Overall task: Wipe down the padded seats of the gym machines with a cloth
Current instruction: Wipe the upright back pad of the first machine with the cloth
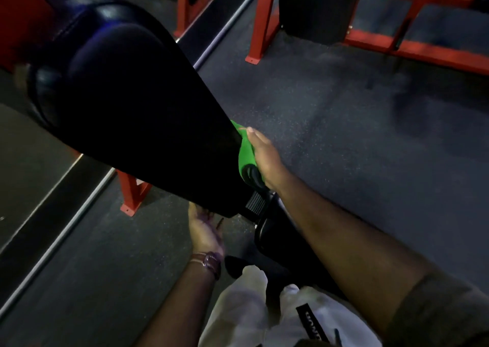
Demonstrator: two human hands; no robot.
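Pressing one green cloth (245, 149) against one padded seat (148, 124), right hand (264, 156)

Dark speckled rubber floor (330, 124) fills the scene. Red steel machine frames (420, 47) stand at the far right, another red frame foot (132, 195) nearer left, beside a pale floor strip (53, 243).

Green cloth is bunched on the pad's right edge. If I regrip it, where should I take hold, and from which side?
Take the green cloth at its bunched middle, coming from the open floor side on the right, where the right hand already presses it. The black pad blocks the left, and the cloth's lower end sits against a black fitting. The left hand is under the pad's lower tip.
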